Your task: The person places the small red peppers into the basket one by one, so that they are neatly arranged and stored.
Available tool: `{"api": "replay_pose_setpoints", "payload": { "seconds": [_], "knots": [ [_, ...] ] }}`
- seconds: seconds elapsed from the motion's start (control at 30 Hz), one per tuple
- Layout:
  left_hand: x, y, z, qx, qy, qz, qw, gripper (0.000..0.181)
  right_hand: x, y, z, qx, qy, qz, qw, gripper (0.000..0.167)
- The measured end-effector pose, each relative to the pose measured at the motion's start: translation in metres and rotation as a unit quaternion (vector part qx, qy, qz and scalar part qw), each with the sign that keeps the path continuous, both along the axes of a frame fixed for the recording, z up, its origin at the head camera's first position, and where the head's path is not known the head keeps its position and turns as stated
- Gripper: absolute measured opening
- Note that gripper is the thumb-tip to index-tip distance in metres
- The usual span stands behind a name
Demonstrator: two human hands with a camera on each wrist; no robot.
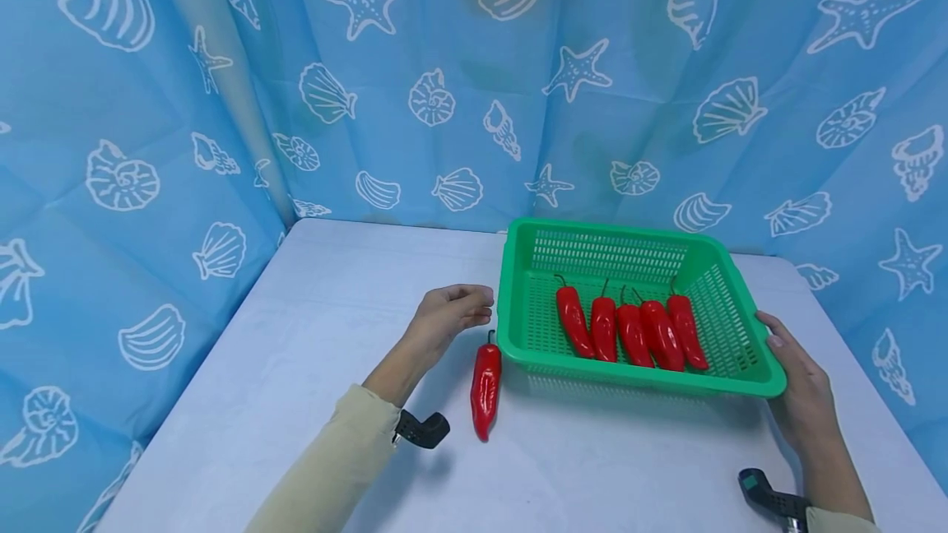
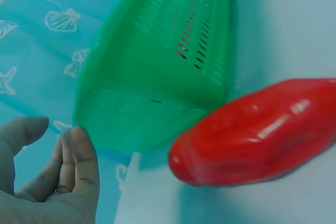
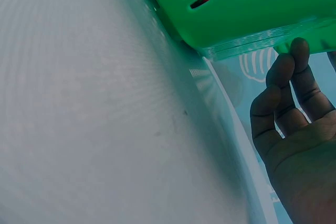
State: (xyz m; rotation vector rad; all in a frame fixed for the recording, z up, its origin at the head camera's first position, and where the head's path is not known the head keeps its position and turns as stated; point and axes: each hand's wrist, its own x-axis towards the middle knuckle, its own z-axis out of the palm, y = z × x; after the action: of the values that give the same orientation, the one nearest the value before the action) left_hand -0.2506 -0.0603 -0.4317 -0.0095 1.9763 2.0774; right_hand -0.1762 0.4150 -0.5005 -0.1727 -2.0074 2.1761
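A green plastic basket point(image 1: 607, 368) with slotted walls stands on the table, with several red chili peppers point(image 1: 603, 327) lying side by side in it. One more red chili pepper point(image 1: 485, 389) lies on the table just outside the basket's left end, stem toward the back. My left hand point(image 1: 450, 319) is beside the left rim, above that pepper's stem; the thumb is apart from the fingers and nothing is held. At the opposite end, my right hand point(image 1: 803, 389) holds the right rim, its fingers bent at the rim's underside in the right wrist view.
A white tabletop point(image 1: 311, 303) lies under everything. Blue curtains point(image 1: 444, 48) with white shell and starfish prints hang behind the table and along its left side. Each wrist wears a strap with a small black device point(image 1: 422, 429).
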Motion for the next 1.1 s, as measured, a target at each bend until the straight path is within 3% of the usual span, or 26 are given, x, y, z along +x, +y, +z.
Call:
{"api": "replay_pose_setpoints", "payload": {
  "seconds": [0.53, 0.7, 1.1],
  "knots": [
    [0.013, -0.015, -0.034, -0.027, -0.018, 0.013, 0.9994, 0.034, -0.001, 0.003, -0.001, 0.016, 0.000, -0.003, 0.9999, 0.047],
    [0.018, -0.019, -0.043, -0.052, -0.017, -0.001, 0.9985, 0.035, -0.001, 0.003, 0.000, 0.026, -0.004, -0.006, 0.9996, 0.048],
    [0.028, -0.017, -0.052, -0.093, -0.029, -0.009, 0.9952, 0.038, 0.000, 0.001, -0.001, 0.021, -0.010, -0.011, 0.9997, 0.048]
  ]
}}
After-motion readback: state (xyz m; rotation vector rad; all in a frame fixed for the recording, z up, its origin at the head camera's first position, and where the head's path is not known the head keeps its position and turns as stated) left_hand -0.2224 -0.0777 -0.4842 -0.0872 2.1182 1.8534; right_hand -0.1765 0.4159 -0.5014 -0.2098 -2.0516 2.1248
